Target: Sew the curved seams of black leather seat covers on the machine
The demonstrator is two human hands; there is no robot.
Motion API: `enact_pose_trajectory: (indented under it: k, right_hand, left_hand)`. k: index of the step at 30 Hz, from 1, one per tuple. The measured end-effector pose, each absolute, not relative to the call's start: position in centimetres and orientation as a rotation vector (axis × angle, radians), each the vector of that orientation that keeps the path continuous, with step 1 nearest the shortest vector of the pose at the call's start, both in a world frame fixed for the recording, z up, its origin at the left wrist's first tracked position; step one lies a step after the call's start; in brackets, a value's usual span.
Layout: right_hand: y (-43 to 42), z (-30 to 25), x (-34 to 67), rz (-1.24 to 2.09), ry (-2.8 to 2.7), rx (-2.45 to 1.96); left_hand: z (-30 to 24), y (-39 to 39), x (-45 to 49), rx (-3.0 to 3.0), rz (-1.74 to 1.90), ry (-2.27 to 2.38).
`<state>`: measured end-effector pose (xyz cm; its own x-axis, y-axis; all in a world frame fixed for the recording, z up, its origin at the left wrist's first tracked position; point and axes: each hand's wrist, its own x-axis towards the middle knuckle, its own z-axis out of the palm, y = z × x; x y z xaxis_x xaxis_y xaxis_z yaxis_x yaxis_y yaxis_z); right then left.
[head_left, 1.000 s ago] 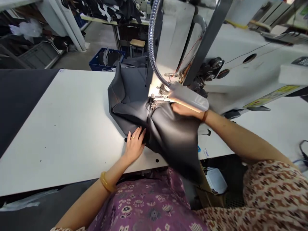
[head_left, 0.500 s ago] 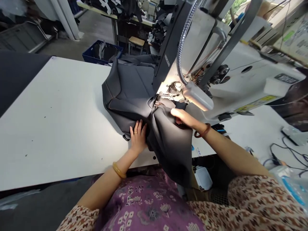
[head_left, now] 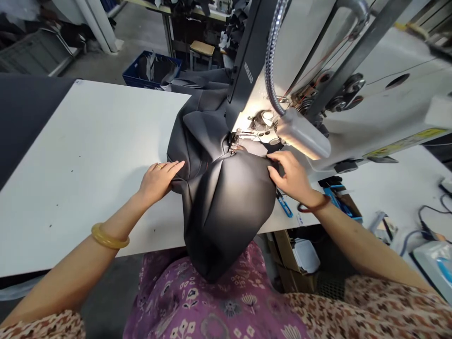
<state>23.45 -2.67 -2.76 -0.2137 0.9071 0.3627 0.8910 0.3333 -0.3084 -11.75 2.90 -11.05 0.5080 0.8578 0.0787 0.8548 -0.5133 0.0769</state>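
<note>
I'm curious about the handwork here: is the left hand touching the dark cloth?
Touching. The head view shows the left hand with its fingers resting on the dark cloth.

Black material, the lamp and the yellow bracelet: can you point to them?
Black material (head_left: 231,195), head view: its brightly lit part.
Lamp (head_left: 304,134), head view: its grey casing.
Yellow bracelet (head_left: 108,241), head view: its band.

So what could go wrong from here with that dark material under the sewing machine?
A fold could get caught: the dark material is bunched beside the presser foot.

It might also drag out of line, since part of it hangs over the front edge of the white table.

And the blue tool lies close by the material's edge, near the right hand, so it could perhaps be knocked or snag.
</note>
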Motion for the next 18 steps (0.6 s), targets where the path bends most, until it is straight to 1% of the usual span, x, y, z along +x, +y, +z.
enact_pose_trajectory:
  k: [2,4,6,9,12,14,16,18]
  right_hand:
    - [-3.0,-1.4,22.2,0.005,-2.412,-1.281]
    - [-2.5,-0.7,20.5,0.070,-2.621,-1.012]
    - [-1.6,-0.5,18.8,0.151,-2.766,-0.856]
    - [-1.2,-1.1,17.6,0.190,-2.942,-0.814]
    - [-2.1,-1.7,17.6,0.129,-3.003,-0.846]
    - [-2.9,-2.0,17.8,0.080,-2.989,-0.807]
    - [-3.3,-2.1,18.2,0.030,-2.961,-0.736]
    - [-3.2,-1.9,19.0,-0.021,-2.931,-0.676]
  left_hand:
    - [-11.2,2.4,-11.7,2.708,0.121,1.470]
    - [-10.9,2.1,-12.0,2.709,0.060,1.396]
    - [-10.2,1.9,-12.7,2.701,0.011,1.357]
    - [-8.7,1.8,-14.3,2.661,-0.053,1.345]
    - [-7.0,1.2,-14.9,2.625,-0.151,1.236]
    - [-5.6,0.6,-13.7,2.696,-0.094,1.197]
    - [-4.3,0.2,-11.4,2.849,0.072,1.151]
    - [-3.4,0.1,-8.7,2.997,0.144,0.964]
